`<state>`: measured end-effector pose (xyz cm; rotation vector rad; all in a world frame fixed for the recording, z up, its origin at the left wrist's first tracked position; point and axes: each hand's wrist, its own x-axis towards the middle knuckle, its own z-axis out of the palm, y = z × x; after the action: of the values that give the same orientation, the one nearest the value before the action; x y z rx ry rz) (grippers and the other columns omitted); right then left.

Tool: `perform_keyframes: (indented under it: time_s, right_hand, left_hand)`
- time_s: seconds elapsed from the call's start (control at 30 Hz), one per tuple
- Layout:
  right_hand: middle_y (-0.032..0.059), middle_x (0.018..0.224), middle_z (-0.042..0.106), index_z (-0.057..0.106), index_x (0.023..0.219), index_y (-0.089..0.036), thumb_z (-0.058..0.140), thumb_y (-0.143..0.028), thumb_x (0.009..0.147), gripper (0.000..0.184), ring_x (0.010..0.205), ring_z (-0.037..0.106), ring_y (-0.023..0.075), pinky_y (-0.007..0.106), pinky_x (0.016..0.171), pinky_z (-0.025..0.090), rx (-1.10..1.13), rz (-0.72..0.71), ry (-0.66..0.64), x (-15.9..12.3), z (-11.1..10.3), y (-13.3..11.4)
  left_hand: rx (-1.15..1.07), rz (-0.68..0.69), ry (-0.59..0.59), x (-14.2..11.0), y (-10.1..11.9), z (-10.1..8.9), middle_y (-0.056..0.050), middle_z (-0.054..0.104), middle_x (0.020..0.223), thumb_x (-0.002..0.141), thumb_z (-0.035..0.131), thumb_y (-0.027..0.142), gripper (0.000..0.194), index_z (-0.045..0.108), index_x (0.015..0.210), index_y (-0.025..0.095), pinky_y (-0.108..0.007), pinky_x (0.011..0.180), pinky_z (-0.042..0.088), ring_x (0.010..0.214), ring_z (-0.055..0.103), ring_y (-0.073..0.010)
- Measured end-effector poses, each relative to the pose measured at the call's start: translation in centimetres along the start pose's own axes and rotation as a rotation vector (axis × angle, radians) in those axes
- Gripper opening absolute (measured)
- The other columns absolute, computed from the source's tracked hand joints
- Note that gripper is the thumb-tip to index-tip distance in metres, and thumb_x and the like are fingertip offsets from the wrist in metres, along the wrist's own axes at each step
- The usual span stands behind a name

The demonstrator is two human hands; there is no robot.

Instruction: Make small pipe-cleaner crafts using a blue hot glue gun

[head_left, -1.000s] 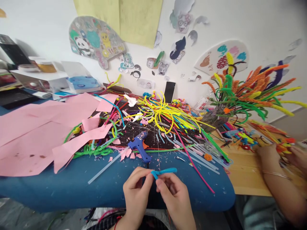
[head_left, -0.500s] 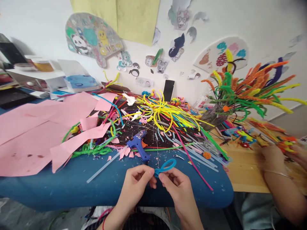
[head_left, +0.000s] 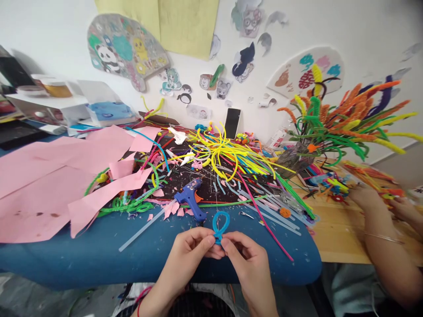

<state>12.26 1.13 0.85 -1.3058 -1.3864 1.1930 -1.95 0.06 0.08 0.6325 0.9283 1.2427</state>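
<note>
Between my two hands is a blue pipe cleaner (head_left: 220, 222) bent into a loop, its round part standing up above my fingertips. My left hand (head_left: 194, 246) pinches the twisted base from the left. From the other side my right hand (head_left: 243, 255) grips the same base between thumb and fingers. Part of the base is hidden behind the fingertips. Just beyond my hands, a blue glue gun (head_left: 192, 199) lies on its side on the blue table cover (head_left: 158, 233), a translucent glue stick (head_left: 145, 226) sticking out of its back.
Pink sheets (head_left: 59, 176) spread over the left side. Yellow pipe cleaners (head_left: 228, 154) lie heaped at the back, before a propped phone (head_left: 233, 123). More glue sticks (head_left: 277, 215) lie at right, near a vase of pipe-cleaner stems (head_left: 294, 158). Another person's hands (head_left: 366, 198) work at the wooden table (head_left: 330, 237).
The blue loop has turned from leaning right to standing upright. My hands have drawn slightly closer around its base. At right, the other person's hands have shifted.
</note>
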Motion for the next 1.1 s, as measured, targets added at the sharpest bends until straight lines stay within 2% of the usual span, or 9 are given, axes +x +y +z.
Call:
perform_keyframes:
  time_s: [0.2,0.3,0.4,0.5,0.6,0.7,0.87,1.0,1.1]
  right_hand:
    - [0.0027,0.068,0.066,0.071,0.072,-0.019,0.063,-0.036,0.084,0.023,0.065,0.062,0.017,0.024,0.061,0.049,-0.089,-0.08,-0.02,-0.2,0.3,-0.4]
    - [0.0018,0.067,0.065,0.069,0.069,-0.019,0.06,-0.034,0.086,0.024,0.065,0.06,0.0159,0.023,0.062,0.048,-0.131,-0.126,-0.012,-0.1,0.4,-0.6]
    - [0.0018,0.069,0.066,0.068,0.07,-0.019,0.06,-0.035,0.087,0.024,0.067,0.06,0.0163,0.023,0.062,0.048,-0.151,-0.127,0.018,0.0,0.4,-0.6]
    - [0.002,0.069,0.066,0.068,0.07,-0.019,0.06,-0.037,0.086,0.024,0.067,0.06,0.0171,0.024,0.062,0.048,-0.156,-0.096,0.052,0.2,0.4,-0.5]
    - [0.0022,0.069,0.066,0.068,0.07,-0.019,0.062,-0.039,0.084,0.026,0.067,0.059,0.0175,0.025,0.063,0.048,-0.139,-0.057,0.051,0.2,0.3,-0.4]
    - [0.0027,0.07,0.067,0.072,0.073,-0.018,0.062,-0.04,0.085,0.026,0.067,0.058,0.0174,0.026,0.063,0.047,-0.097,-0.016,-0.024,0.1,-0.3,-0.5]
    - [0.0018,0.067,0.066,0.073,0.074,-0.019,0.063,-0.039,0.084,0.025,0.062,0.055,0.0155,0.025,0.058,0.045,-0.027,-0.005,-0.143,0.0,-1.1,-1.1]
    - [0.0019,0.068,0.068,0.07,0.069,-0.02,0.064,-0.038,0.083,0.024,0.065,0.06,0.0163,0.025,0.062,0.049,-0.024,-0.062,0.0,-0.3,-0.3,-1.3]
    - [0.0028,0.071,0.069,0.07,0.073,-0.019,0.064,-0.039,0.083,0.023,0.066,0.061,0.0167,0.025,0.063,0.049,0.002,-0.054,0.074,-0.6,0.9,-0.8]
  left_hand:
    - [0.106,0.162,0.044,-0.2,-0.6,0.2,-0.001,0.07,0.062,0.077,0.074,0.046,0.032,0.068,0.077,0.014,-0.027,0.061,0.059,0.056,0.068,-0.0144]
    - [0.303,0.296,0.067,-0.1,-1.1,0.0,-0.002,0.069,0.063,0.087,0.063,0.037,0.024,0.066,0.077,0.015,-0.025,0.058,0.057,0.057,0.067,-0.0148]
    - [0.651,0.656,0.19,-0.1,-1.5,-0.3,-0.003,0.07,0.075,0.088,0.063,0.022,0.007,0.067,0.087,0.018,-0.025,0.062,0.055,0.068,0.068,-0.0156]
    - [0.98,1.079,0.253,-0.1,-1.6,-0.8,-0.006,0.07,0.091,0.083,0.068,0.012,0.018,0.067,0.099,0.02,-0.032,0.076,0.054,0.083,0.067,-0.0183]
    - [1.204,1.255,0.231,-0.2,-1.5,-1.4,-0.006,0.072,0.094,0.085,0.065,0.007,0.021,0.068,0.1,0.021,-0.038,0.085,0.048,0.085,0.067,-0.0189]
    - [1.245,1.309,0.213,-0.3,-1.3,-1.7,-0.005,0.074,0.086,0.087,0.061,0.004,0.023,0.068,0.104,0.018,-0.036,0.082,0.045,0.08,0.067,-0.0176]
    - [0.987,1.28,0.167,-0.2,-1.4,-1.3,-0.003,0.07,0.078,0.083,0.064,0.0,0.025,0.069,0.1,0.017,-0.031,0.068,0.048,0.07,0.064,-0.015]
    - [0.71,1.061,0.237,-0.2,-2.3,-0.3,-0.002,0.071,0.078,0.081,0.067,0.004,0.02,0.072,0.09,0.02,-0.029,0.066,0.051,0.068,0.064,-0.0146]
    - [0.469,0.739,0.309,-0.3,-3.0,0.4,-0.001,0.071,0.074,0.082,0.069,0.012,0.01,0.074,0.079,0.021,-0.025,0.062,0.052,0.068,0.065,-0.015]
